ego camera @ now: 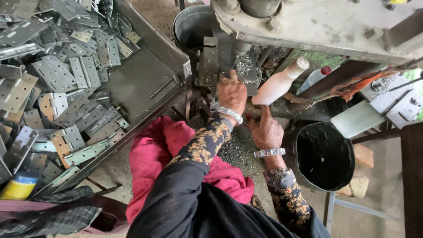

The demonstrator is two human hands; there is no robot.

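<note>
My left hand (231, 93) reaches forward under the grey press machine (317, 26), its fingers closed at the dark die block (210, 61); whether a metal piece is in them I cannot tell. My right hand (265, 130) rests lower and to the right, index finger pointing up toward the base of a pale wooden handle (278, 83); it seems to touch the machine bed rather than hold anything. Both wrists carry silver bangles, and the sleeves are dark with a yellow flower print. Metal shavings (238, 150) lie scattered under the hands.
A large metal tray (145, 83) on the left holds a heap of several flat hinge plates (57, 75). A black bucket (324, 155) stands at the right, a grey bucket (191, 24) behind the die. Red cloth (158, 150) covers my lap. A yellow-and-blue bottle (18, 186) lies at lower left.
</note>
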